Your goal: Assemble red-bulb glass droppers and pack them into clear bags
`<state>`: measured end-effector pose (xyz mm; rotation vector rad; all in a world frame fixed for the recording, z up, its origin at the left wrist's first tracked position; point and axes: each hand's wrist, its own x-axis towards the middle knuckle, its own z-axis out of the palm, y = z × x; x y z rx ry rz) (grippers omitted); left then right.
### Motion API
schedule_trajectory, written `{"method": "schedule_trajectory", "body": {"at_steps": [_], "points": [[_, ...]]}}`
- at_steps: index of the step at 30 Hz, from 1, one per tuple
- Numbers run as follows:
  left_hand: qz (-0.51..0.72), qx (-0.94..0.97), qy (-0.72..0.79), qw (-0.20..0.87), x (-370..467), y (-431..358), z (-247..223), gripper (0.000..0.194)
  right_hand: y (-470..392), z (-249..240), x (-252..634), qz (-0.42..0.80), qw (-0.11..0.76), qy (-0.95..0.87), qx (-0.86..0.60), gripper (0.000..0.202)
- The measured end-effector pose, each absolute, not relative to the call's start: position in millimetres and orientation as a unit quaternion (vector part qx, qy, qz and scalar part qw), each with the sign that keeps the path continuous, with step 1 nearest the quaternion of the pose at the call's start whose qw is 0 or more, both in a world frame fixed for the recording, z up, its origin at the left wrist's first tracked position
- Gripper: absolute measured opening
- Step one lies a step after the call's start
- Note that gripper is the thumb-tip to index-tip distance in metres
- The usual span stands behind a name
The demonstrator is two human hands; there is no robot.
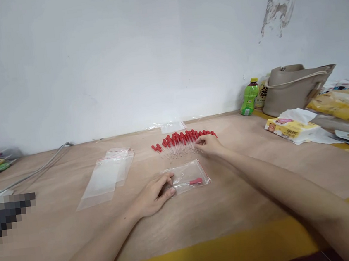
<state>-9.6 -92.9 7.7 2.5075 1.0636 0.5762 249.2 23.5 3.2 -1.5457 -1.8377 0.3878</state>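
Note:
My left hand [158, 194] grips the left end of a clear zip bag [185, 173], with thumb and fingers curled at its edge. Inside the bag lies one dropper with a red rubber bulb [196, 181], its bulb pointing right. Beyond the bag, many red-bulbed droppers [178, 138] lie in a row, bulbs toward the wall and clear tubes toward me. My right hand [209, 144] is at the right part of that row, its fingertips pinched on a dropper's clear tube. The fingers partly hide that dropper.
Flat zip bags [106, 177] lie left of my left hand. A white sheet [173, 127] is behind the droppers. At the right stand a green bottle [249, 97], a grey bag [291, 89] and a tissue pack [291, 128]. A cable [45, 164] runs along the left.

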Motion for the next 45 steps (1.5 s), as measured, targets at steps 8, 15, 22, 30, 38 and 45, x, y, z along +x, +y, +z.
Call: {"method": "schedule_trajectory", "body": {"at_steps": [8,15,22,30,38,45], "points": [[0.219,0.892,0.375,0.124,-11.0,-90.4,1.5,0.027,85.6,12.2,199.5,0.094,0.338,-0.633,-0.690,0.031],[0.234,0.869,0.432,0.064,-17.6,-81.7,-5.7,0.028,103.7,7.2,184.3,0.103,0.356,-0.609,-0.701,0.021],[0.239,0.848,0.468,0.068,-23.9,-75.3,-10.8,0.032,94.8,24.9,199.6,0.147,0.449,-0.591,-0.653,0.025],[0.200,0.866,0.453,0.078,-26.3,-76.4,-6.2,0.037,16.6,4.4,260.2,0.341,0.627,-0.510,-0.480,0.029],[0.205,0.859,0.460,0.093,-24.9,-78.1,-1.9,0.046,-21.2,-22.0,256.1,0.531,0.578,-0.437,-0.440,0.022],[0.213,0.854,0.462,0.112,-23.0,-75.9,-0.5,0.049,-27.6,-24.2,262.0,0.364,0.389,-0.716,-0.450,0.021]]}}
